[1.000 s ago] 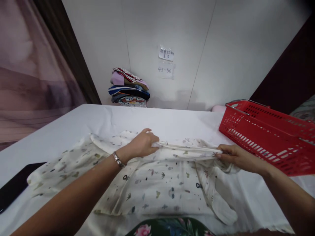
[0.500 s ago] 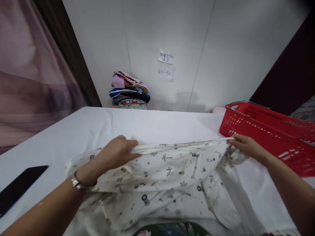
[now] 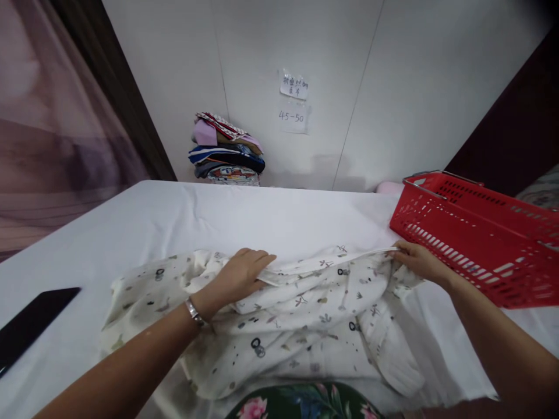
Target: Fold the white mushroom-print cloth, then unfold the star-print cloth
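A cream garment with small printed figures [image 3: 305,314] lies crumpled on the white table [image 3: 144,227] in front of me. My left hand [image 3: 242,273], a silver bracelet at its wrist, is closed on a fold of the garment's upper edge near the middle. My right hand [image 3: 417,261] pinches the same edge at its right end, just in front of the red basket. The edge runs slack between the two hands. A footed leg of the garment hangs toward me at the lower right.
A red plastic basket [image 3: 476,238] stands at the right of the table. A stack of folded clothes [image 3: 227,150] rests against the back wall under two paper notes [image 3: 293,103]. A black flat object [image 3: 30,323] lies at the left edge. A curtain hangs left.
Both hands lifted the garment's upper edge taut and carried it away from me, then lowered it onto the table. The cloth now lies bunched, with the edge slack.
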Demonstrator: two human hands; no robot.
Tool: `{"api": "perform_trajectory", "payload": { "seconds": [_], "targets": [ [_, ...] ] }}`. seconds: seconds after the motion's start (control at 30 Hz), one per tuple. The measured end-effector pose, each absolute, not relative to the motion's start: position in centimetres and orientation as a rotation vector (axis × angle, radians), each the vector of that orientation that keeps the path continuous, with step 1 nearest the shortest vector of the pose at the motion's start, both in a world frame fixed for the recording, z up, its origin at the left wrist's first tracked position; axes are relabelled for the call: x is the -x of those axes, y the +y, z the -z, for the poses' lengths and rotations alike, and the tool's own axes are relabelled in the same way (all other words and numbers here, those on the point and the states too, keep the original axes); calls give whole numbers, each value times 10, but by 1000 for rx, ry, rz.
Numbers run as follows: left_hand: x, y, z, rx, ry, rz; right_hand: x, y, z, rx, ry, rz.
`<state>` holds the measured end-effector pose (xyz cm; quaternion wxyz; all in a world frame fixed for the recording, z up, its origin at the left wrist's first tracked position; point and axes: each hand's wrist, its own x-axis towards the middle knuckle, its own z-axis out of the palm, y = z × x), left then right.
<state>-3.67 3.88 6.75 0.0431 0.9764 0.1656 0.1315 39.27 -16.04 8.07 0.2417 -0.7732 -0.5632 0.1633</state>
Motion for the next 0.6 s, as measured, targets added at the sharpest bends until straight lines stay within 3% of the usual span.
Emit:
{"api": "perform_trajectory", "payload": {
  "seconds": [0.23,0.6],
  "targets": [
    [17,16,-60,-3027,202,-425,-400,-158,-73,2079,-1488,-491],
    [16,25,-54,-2867,341,-350,-399,-148,-69,2008,-1370,-552]
  ]
}}
